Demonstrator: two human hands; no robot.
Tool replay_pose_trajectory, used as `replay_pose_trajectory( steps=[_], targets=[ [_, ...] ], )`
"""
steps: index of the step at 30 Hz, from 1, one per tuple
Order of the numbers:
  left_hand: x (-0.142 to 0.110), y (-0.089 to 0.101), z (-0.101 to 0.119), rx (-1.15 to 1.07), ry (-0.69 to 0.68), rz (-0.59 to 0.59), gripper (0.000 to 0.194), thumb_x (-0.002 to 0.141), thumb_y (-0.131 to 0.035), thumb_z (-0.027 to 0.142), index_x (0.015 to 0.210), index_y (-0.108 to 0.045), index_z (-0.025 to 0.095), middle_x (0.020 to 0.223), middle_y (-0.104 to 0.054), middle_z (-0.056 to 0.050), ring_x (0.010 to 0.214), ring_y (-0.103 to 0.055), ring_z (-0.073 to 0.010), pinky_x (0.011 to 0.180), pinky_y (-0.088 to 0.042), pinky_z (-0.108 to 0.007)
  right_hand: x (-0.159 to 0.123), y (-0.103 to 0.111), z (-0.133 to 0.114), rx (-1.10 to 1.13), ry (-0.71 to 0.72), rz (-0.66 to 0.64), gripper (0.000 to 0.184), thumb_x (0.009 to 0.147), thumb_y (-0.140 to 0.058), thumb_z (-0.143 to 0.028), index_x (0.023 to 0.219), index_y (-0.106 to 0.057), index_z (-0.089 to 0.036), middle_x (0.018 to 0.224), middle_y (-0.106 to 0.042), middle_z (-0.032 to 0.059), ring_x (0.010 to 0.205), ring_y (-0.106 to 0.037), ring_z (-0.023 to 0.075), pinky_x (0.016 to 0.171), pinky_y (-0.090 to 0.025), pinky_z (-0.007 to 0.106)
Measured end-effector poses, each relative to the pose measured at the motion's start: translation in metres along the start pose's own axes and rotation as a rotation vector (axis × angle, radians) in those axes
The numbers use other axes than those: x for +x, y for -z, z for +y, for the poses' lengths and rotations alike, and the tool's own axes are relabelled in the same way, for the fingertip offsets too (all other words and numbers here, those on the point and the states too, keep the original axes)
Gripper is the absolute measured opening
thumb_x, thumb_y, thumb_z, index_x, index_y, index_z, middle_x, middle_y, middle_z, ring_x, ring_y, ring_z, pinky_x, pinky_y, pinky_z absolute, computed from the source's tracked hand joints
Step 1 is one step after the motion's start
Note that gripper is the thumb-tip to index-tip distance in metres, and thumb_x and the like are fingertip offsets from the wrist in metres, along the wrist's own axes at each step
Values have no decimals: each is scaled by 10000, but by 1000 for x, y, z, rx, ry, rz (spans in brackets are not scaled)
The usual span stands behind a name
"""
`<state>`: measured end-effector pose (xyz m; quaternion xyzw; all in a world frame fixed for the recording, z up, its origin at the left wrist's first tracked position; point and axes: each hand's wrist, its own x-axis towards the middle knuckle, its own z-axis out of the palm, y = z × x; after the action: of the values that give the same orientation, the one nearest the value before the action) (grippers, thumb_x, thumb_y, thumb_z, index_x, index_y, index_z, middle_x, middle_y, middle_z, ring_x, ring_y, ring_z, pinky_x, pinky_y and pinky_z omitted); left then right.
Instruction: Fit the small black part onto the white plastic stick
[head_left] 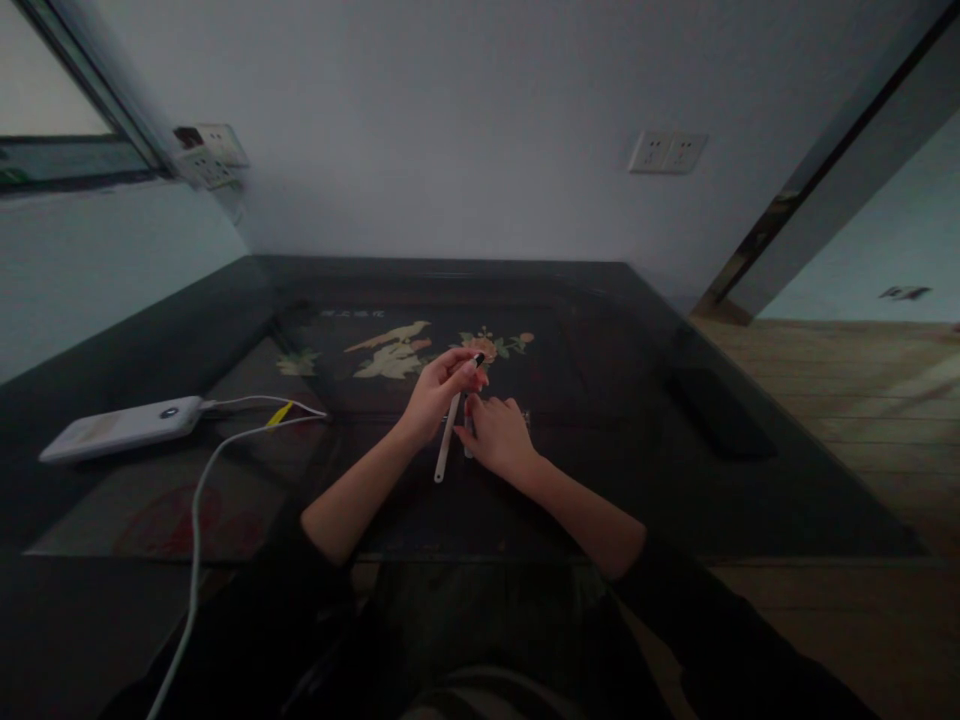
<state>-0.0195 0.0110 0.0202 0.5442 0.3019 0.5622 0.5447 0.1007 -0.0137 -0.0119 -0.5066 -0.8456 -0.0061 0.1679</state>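
Observation:
In the head view, my left hand (441,388) is raised over the dark table, its thumb and fingers pinching a small black-tipped piece (478,359). Its full shape is hidden by the fingers. A slim pale stick (445,448) with a small hole at its near end slants down from below that hand; I cannot tell whether the hand touches it. Beside it, my right hand (501,432) is curled with the fingers bent inward. A short pale grey piece (468,442) shows by its thumb, and what the fingers close around is hidden.
A white power bank (124,428) lies at the left, its white cable (196,520) with a yellow tag (280,414) looping toward the front edge. On the right lies a flat black object (720,412). The dark tabletop (600,490) meets a wall with sockets (667,152).

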Motion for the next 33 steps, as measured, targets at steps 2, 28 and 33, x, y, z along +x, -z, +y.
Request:
replay_pose_trajectory(
  steps=[2, 28, 33],
  targets=[
    [0, 0, 0, 13, -16, -16, 314, 762, -654, 370, 988, -599, 158, 763, -640, -21, 697, -583, -110, 670, -451, -239, 2, 2, -2, -15, -22, -22, 217, 842, -542, -332, 968, -542, -155, 853, -688, 115, 850, -621, 265, 740, -348, 368],
    [-6, -1, 4, 186, -161, -125, 371, 726, -679, 254, 1069, -574, 157, 822, -624, -33, 746, -609, -132, 636, -498, -231, 4, 5, 7, 152, -160, -100, 110, 800, -535, -207, 900, -580, -194, 817, -704, 65, 766, -654, 221, 710, -397, 335],
    [-6, 0, 7, 199, -218, -73, 350, 715, -693, 255, 1038, -590, 165, 834, -637, -26, 760, -613, -124, 711, -499, -247, 11, 1, 26, 820, -319, 77, 223, 720, -635, -212, 889, -489, -218, 667, -617, -30, 627, -610, 159, 577, -417, 259]
  ],
)
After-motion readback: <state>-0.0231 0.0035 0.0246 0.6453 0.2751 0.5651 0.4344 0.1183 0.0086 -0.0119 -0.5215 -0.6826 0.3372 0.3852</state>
